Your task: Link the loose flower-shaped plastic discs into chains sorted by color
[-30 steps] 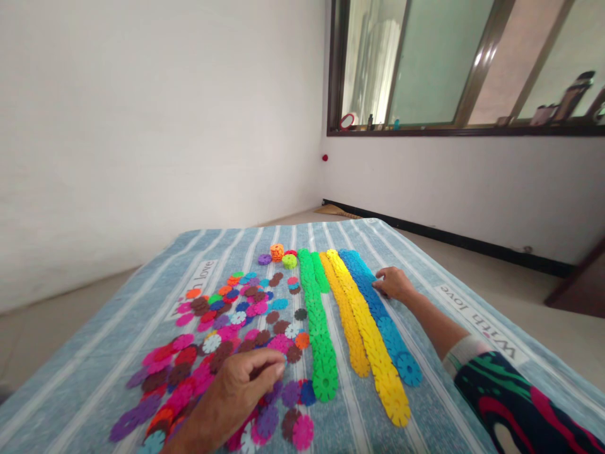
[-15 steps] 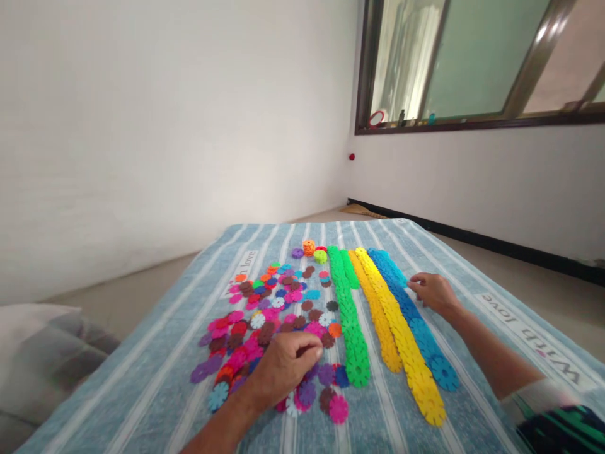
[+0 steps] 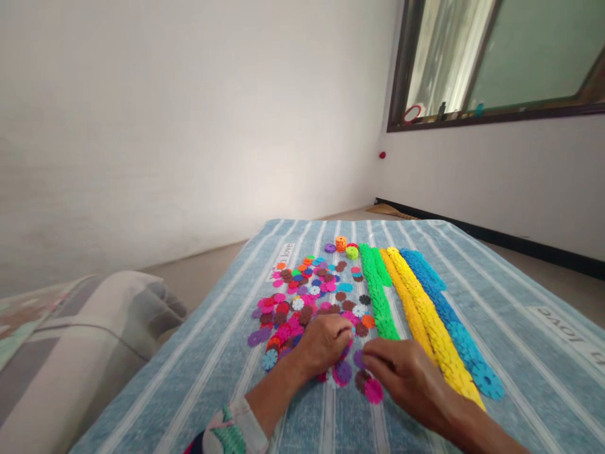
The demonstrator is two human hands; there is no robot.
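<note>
Holding the left hand low over the near right side of the loose discs, curling its fingers toward the thumb with little gap showing, and not being able to tell of a disc inside. Holding the right hand opposite, just beside the purple disc, bending its fingers with the thumb close by, again not showing for certain any touch or grip. Seeing the discs lying scattered and overlapping on the cloth, mainly around and beyond the left hand, with the green row, yellow row and blue row running to the right. Judging by looks, probably handling as thin, light plastic: stiff, hardly fragile, rather slippery face against face. Likely sliding over one another under a careless push, so better pinching a single disc by its notched rim, setting thumb and fingertip on opposite edges. For discs lying flat, perhaps pressing one edge into the soft cloth and catching the raised side; for overlapping discs, taking the uppermost by its overhanging edge.
</note>
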